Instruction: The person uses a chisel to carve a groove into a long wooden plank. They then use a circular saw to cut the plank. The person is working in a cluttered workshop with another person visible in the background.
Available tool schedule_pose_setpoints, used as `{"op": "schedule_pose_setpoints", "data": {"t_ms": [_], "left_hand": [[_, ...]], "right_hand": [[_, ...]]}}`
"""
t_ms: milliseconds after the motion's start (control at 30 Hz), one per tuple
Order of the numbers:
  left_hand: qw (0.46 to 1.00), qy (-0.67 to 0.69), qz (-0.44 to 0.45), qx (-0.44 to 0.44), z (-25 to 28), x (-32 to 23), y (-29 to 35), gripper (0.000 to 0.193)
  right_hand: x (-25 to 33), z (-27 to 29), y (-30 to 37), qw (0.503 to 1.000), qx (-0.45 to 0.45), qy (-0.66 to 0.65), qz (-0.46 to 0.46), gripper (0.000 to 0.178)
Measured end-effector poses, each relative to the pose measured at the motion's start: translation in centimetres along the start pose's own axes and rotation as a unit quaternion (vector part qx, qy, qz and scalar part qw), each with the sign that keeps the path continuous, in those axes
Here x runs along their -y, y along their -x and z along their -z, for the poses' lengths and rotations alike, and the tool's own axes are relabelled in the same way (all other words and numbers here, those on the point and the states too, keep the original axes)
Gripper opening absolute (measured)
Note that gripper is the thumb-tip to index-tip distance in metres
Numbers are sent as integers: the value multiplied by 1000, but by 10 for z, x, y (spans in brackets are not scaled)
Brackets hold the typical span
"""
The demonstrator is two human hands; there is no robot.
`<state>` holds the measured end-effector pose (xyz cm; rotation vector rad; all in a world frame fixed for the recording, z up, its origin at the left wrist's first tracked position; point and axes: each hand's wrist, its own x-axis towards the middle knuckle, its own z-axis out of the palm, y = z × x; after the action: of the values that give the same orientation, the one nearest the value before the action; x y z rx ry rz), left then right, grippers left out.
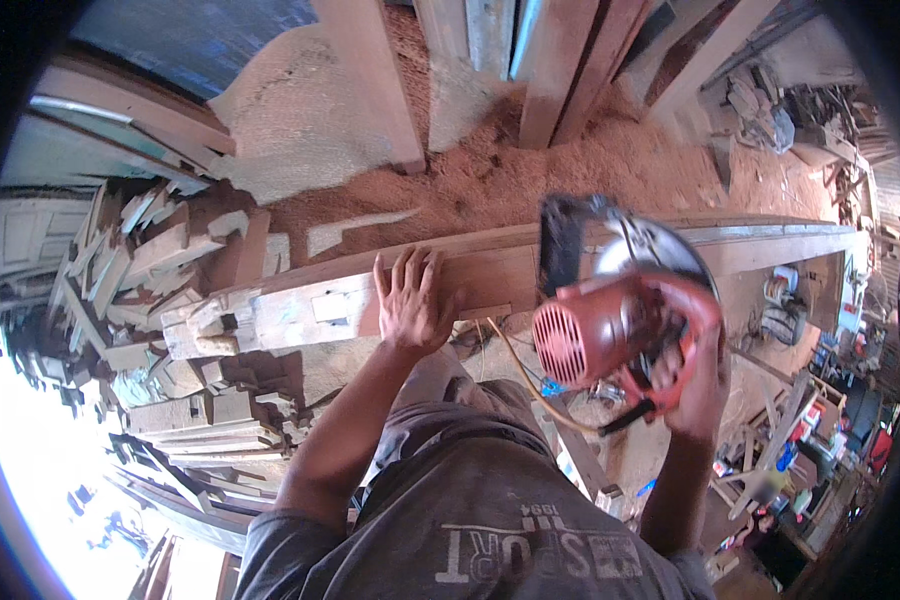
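Observation:
A long timber beam [295, 312] lies crosswise in front of me, with rectangular cut-outs and a notched left end. My left hand [410, 305] rests flat on its upper face, fingers spread, holding nothing. In my right hand [692, 370] is a red circular saw [610, 325], gripped by its rear handle. The saw sits over the beam to the right of my left hand, its dark base plate [560, 245] tipped up. Whether the blade touches the wood I cannot tell. An orange-brown power cord [530, 375] hangs from the saw and passes beside my legs.
Offcuts and boards [120, 265] are heaped at the left. Upright planks [370, 80] lean beyond the beam, over ground covered in reddish sawdust [480, 180]. At the right are a cluttered wooden rack [820, 440] and what looks like a person low down.

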<state>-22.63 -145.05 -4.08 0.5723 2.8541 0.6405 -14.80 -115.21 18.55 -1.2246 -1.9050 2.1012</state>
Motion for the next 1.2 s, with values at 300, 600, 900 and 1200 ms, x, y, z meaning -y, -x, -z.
{"op": "schedule_pose_setpoints", "data": {"t_ms": [300, 600, 900, 1200], "left_hand": [[999, -6, -12, -41, -4, 2, 3, 65], [967, 227, -37, -111, -4, 37, 6, 52], [830, 482, 150, -237, 55, 174, 153, 16], [840, 441, 296, -114, 114, 315, 266, 27]], "right_hand": [[-81, 78, 111, 965, 56, 217, 133, 41], [-97, 2, 178, 967, 98, 173, 160, 41], [-129, -131, 212, 960, 191, 176, 104, 39], [-157, -303, 238, 960, 255, 117, 10, 44]]}}
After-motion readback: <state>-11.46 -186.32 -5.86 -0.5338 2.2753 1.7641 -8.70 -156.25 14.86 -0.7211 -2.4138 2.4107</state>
